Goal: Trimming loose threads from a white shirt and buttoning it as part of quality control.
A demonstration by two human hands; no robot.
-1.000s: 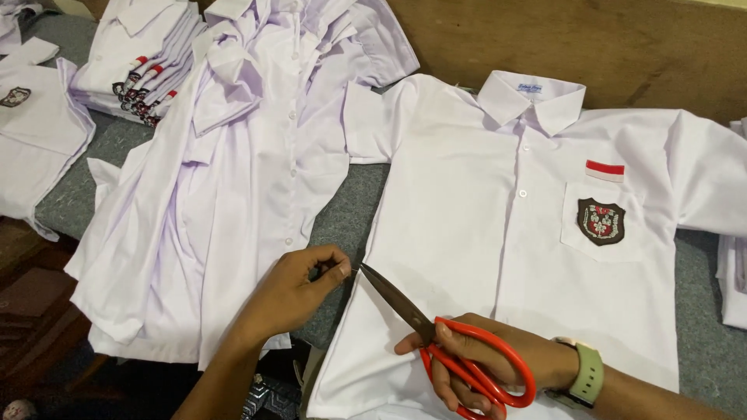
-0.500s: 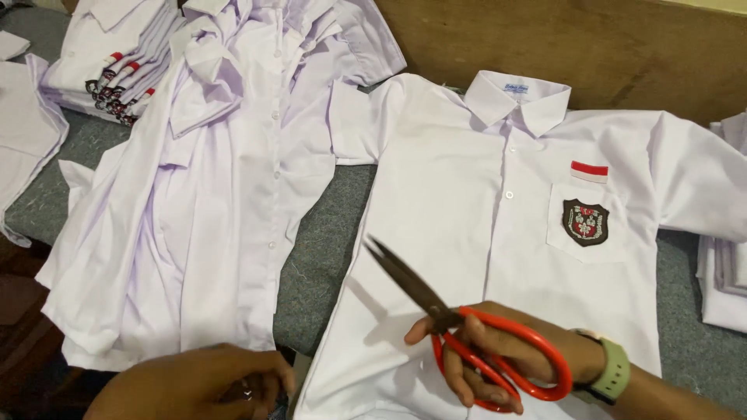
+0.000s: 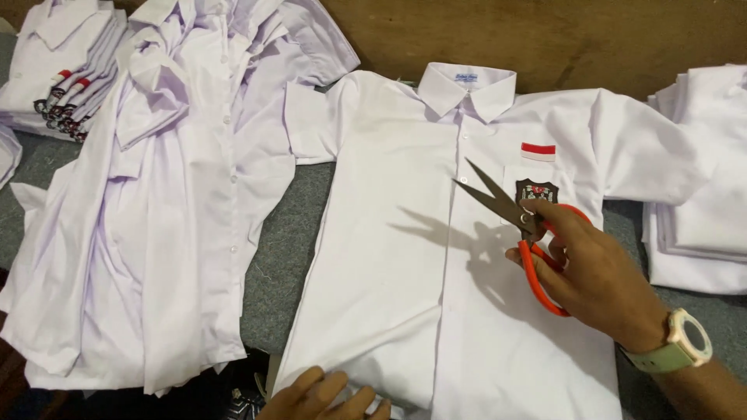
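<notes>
Scissors point(image 3: 520, 225) in right hand point(image 3: 591, 272) — orange handles, fingers through the loops and clamped on them, blades apart, tips pointing up-left. They hover above the chest of the shirt point(image 3: 405, 257), just beside its pocket badge point(image 3: 537, 190). Shirt lies flat, buttoned, collar toward the wooden wall point(image 3: 545, 35). Left hand point(image 3: 323, 397) rests on the bottom hem, fingers loosely together, gripping nothing. Watch point(image 3: 685, 346) on the right wrist. Heap of shirts point(image 3: 171, 194) to the left, folded stack point(image 3: 66, 70) far left.
</notes>
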